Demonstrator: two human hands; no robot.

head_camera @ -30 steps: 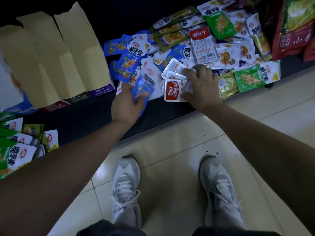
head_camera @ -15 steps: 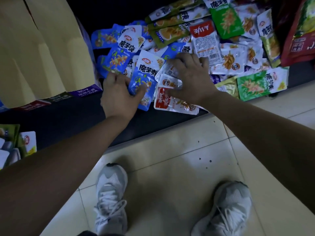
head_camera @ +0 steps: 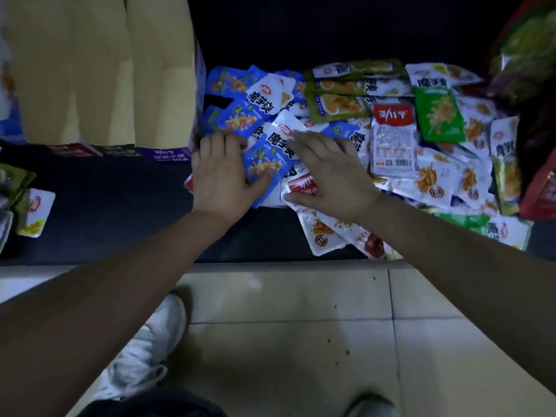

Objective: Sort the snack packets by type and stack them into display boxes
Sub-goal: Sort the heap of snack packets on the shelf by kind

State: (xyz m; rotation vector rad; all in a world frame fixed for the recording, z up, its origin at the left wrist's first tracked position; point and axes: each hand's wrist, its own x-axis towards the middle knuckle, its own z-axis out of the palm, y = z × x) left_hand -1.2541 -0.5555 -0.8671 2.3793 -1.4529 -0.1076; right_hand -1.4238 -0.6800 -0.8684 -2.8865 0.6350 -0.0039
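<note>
While the blue packet (head_camera: 267,159) is pinched by the left hand (head_camera: 221,179) at the pile's (head_camera: 433,173) 9 o'clock edge, as before, the right hand (head_camera: 331,173) is spread flat on red-and-white packets (head_camera: 302,186); display boxes (head_camera: 90,70) at 10 o'clock, contents hidden.

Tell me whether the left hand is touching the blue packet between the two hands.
Touching. The head view shows the thumb of the left hand lying on the lower part of the blue packet, with no gap.
</note>
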